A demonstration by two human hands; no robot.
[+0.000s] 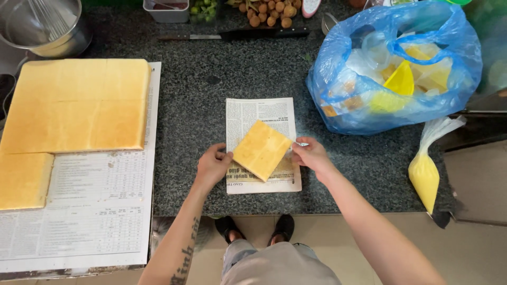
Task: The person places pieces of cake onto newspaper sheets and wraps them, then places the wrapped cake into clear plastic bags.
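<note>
A square slice of yellow sponge cake [262, 150] lies turned like a diamond on a small sheet of newspaper [253, 113] on the dark granite counter [200, 100]. My left hand [212, 166] touches the slice's left corner and the paper's left edge. My right hand [312, 155] pinches the paper's right edge beside the slice's right corner. A large slab of the same sponge cake [79, 105], scored into squares, rests on newspaper [100, 211] at the left.
A blue plastic bag [393, 63] of yellow scraps and clear plastic sits at the right, with a piping bag of yellow cream [424, 177] hanging over the counter edge. A long knife [237, 35], small brown fruits [270, 12] and a metal bowl with whisk [45, 26] line the back.
</note>
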